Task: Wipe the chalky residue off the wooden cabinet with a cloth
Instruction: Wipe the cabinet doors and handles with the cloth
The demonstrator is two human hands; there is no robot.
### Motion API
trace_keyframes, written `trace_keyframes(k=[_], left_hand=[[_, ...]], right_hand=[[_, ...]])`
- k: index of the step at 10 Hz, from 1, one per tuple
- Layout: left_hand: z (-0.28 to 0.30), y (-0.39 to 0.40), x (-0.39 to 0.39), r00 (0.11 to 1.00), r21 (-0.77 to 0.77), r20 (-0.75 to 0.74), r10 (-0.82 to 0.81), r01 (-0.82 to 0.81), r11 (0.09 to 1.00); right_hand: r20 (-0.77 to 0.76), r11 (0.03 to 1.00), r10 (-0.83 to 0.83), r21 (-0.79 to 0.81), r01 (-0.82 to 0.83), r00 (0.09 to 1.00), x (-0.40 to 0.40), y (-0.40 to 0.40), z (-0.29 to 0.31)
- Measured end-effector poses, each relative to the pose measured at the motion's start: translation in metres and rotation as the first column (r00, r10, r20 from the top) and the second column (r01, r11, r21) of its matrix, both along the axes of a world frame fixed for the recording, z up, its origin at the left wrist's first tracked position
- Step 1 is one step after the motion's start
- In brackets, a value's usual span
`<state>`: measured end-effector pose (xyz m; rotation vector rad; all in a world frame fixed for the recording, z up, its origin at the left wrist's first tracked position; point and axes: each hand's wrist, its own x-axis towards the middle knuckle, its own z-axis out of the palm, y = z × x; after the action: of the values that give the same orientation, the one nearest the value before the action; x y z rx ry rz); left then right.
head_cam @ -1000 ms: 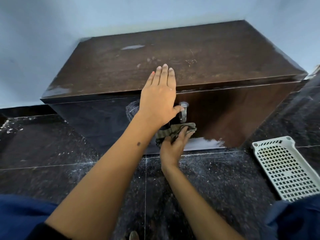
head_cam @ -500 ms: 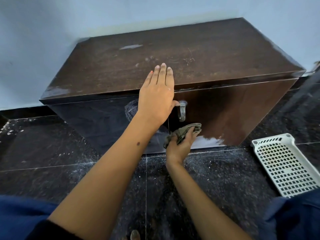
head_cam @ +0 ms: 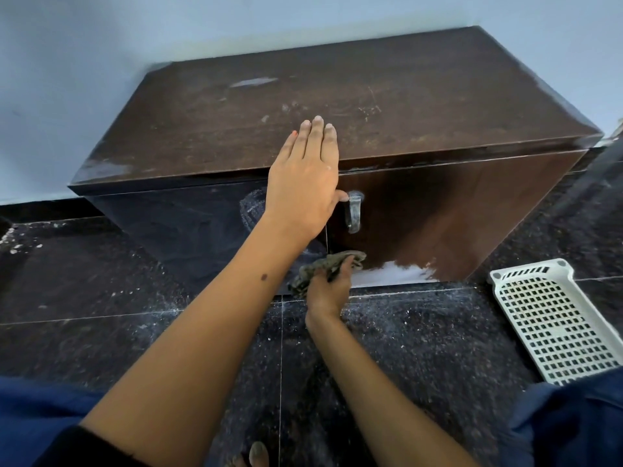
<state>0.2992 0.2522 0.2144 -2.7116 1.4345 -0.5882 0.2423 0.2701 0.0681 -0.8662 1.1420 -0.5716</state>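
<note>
Since the earlier frames, the right hand [head_cam: 328, 286] has slid lower down the cabinet front with the cloth [head_cam: 322, 267], from just below the handle [head_cam: 354, 212] to near the bottom edge; the left hand [head_cam: 305, 190] has stayed put.

Dark speckled floor [head_cam: 421, 348] tiles dusted with white powder fill the lower view. On them, against the pale wall [head_cam: 84, 62], stands the wooden cabinet [head_cam: 438, 214], with faint chalky smears on its top and a bright white chalky patch [head_cam: 394, 274] along the bottom of the right door. A white perforated plastic basket [head_cam: 553, 321] lies on the floor near the cabinet's right corner.

The left hand lies flat over the cabinet's front top edge, fingers straight and together, thumb pointing toward the metal handle. The right hand has its fingers curled round the bunched grey-green cloth, holding it against the lower door just left of the white patch.
</note>
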Motion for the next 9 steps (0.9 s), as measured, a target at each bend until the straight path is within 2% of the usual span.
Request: trace_keyframes(k=[1, 2, 3, 4, 5, 6, 7, 8, 9], left_hand=[[0.0, 0.0, 0.0, 1.0, 0.005, -0.004, 0.003, -0.003, 1.0], [-0.001, -0.001, -0.001, 1.0, 0.002, -0.007, 0.003, -0.003, 1.0], [0.0, -0.001, -0.001, 1.0, -0.011, -0.008, 0.006, -0.006, 1.0], [0.0, -0.001, -0.002, 1.0, -0.008, -0.005, 0.007, -0.007, 1.0], [0.0, -0.001, -0.002, 1.0, -0.007, 0.002, 0.005, -0.005, 1.0], [0.0, -0.001, -0.002, 1.0, -0.003, -0.004, 0.011, -0.011, 1.0], [0.0, -0.001, -0.002, 1.0, -0.006, -0.005, 0.011, -0.012, 1.0], [-0.001, -0.002, -0.002, 1.0, -0.007, -0.001, 0.014, -0.014, 1.0], [-0.002, -0.002, -0.002, 1.0, -0.014, 0.002, 0.014, -0.013, 1.0]], right_hand=[[0.054, 0.98, -0.045, 0.195, 0.033, 0.998, -0.007, -0.013, -0.008], [0.112, 0.943, -0.23, 0.272, 0.193, 0.967, -0.009, -0.036, -0.002], [0.171, 0.954, -0.222, 0.242, 0.177, 0.96, 0.004, -0.027, 0.022], [0.199, 0.983, -0.098, 0.171, 0.064, 0.975, 0.01, -0.001, 0.033], [0.179, 0.961, -0.068, 0.275, 0.016, 0.981, 0.005, -0.006, 0.024], [0.17, 0.91, -0.12, 0.413, 0.04, 0.978, -0.004, -0.027, 0.01], [0.113, 0.942, -0.205, 0.294, 0.164, 0.972, -0.004, -0.034, 0.002], [0.121, 0.989, -0.123, 0.096, 0.111, 0.985, 0.005, -0.015, 0.01], [0.103, 1.0, 0.006, -0.002, -0.006, 0.995, 0.011, 0.006, 0.009]])
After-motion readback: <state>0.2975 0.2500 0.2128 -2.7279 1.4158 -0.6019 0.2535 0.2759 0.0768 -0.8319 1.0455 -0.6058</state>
